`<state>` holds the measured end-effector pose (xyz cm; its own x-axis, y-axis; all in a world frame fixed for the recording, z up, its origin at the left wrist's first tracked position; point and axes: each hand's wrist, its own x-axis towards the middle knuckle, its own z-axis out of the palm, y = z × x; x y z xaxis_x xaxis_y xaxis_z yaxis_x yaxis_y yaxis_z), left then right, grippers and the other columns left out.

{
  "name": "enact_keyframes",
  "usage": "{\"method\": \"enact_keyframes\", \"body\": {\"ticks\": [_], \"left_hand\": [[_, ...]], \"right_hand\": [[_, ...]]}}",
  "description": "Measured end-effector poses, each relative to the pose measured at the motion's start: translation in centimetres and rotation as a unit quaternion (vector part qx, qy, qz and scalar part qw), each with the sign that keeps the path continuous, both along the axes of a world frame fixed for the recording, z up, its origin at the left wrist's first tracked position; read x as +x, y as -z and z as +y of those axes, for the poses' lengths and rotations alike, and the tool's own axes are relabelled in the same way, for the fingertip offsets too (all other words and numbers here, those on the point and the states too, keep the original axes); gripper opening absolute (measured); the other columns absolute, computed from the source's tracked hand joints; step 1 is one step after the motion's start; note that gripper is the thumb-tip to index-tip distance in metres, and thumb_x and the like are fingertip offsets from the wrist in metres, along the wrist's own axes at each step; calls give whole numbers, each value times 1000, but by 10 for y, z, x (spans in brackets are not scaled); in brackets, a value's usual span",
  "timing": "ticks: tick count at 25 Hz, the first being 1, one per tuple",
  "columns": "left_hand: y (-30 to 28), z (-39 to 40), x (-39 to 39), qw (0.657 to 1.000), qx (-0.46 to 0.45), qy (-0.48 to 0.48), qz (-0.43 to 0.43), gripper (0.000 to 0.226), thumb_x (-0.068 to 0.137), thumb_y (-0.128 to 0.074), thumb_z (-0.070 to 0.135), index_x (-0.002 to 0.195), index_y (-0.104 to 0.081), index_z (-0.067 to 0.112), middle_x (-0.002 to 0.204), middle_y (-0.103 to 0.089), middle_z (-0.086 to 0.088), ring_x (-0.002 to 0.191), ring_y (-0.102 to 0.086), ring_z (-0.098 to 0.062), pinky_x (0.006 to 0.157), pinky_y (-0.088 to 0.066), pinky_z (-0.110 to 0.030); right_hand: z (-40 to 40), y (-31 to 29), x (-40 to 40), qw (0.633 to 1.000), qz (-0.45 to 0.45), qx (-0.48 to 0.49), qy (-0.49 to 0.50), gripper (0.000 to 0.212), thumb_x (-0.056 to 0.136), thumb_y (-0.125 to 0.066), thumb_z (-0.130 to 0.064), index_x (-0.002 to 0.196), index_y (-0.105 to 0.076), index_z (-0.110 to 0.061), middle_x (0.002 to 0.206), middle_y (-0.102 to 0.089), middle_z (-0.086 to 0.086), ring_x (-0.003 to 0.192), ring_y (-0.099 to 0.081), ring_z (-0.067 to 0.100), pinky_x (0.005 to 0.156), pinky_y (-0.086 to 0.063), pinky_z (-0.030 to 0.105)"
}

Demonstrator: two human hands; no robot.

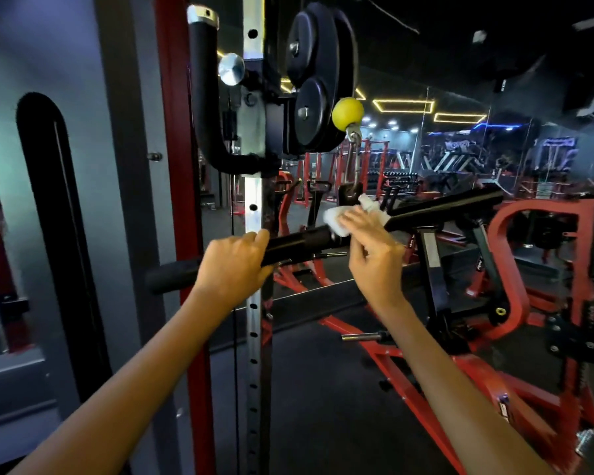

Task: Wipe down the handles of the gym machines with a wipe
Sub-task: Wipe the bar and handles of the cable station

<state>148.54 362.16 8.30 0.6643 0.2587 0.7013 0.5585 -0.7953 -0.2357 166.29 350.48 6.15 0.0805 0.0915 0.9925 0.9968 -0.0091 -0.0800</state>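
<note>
Left hand: my left hand (235, 260) is curled over the black bar handle (299, 242), gripping it partway along to steady it, nearer to me than the wipe.
Bar handle: it runs from a padded end (170, 274) on the near left side of my left hand, up and away to the right, toward the yellow ball.
Right hand: my right hand (371, 248) pinches the white wipe (336, 219) between fingertips and thumb, just past my left hand along the handle.
Wipe: it is pressed onto the handle's far section, below the yellow ball (347, 113) and close to the metal clip (352, 159) that hangs from it.
Done so far: I judge the job is mid-stroke on this one handle; whether the stretch under and behind my left hand is already clean I cannot tell, since nothing on the black surface shows wet or dry.
Left on this machine: the padded end beyond my left hand, and the curved black grip (203, 97) mounted above the handle beside the weight plates (314, 80), look untouched by the wipe now.
Left beyond: the red machines (515, 255) farther off than the yellow ball carry more handles, so I reckon most of the task lies ahead.
</note>
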Motion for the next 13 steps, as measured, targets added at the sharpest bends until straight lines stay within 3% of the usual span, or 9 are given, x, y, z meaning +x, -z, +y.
{"method": "enact_keyframes", "body": {"ticks": [5,8,10,13], "left_hand": [[10,10,-11,996,-70,54,-6,39,89,-58,45,114,-53,15,101,-66,-1,84,-65,-22,67,-49,-31],[3,30,-43,991,-122,36,42,43,89,-56,52,119,-48,23,91,-55,9,78,-56,-11,68,-44,-23],[4,43,-71,991,-121,22,51,46,87,-57,53,121,-45,25,88,-48,14,73,-49,-7,65,-42,-21],[13,60,-113,994,-109,5,-2,42,86,-61,48,119,-49,26,93,-55,13,71,-45,-5,55,-32,-20]], "right_hand": [[20,6,-46,983,-132,-130,-12,31,88,-46,-3,111,-65,0,115,-66,12,112,-59,23,109,-34,41],[19,9,-47,985,-105,-104,91,30,91,-46,-9,114,-65,-5,117,-65,7,116,-57,19,113,-22,48],[23,12,-55,989,-70,-92,94,29,92,-48,-8,115,-64,-3,117,-65,9,118,-55,21,115,-22,46],[24,7,-58,990,-65,-89,91,24,91,-52,-5,110,-65,-3,113,-67,8,111,-59,19,114,-23,44]]}}
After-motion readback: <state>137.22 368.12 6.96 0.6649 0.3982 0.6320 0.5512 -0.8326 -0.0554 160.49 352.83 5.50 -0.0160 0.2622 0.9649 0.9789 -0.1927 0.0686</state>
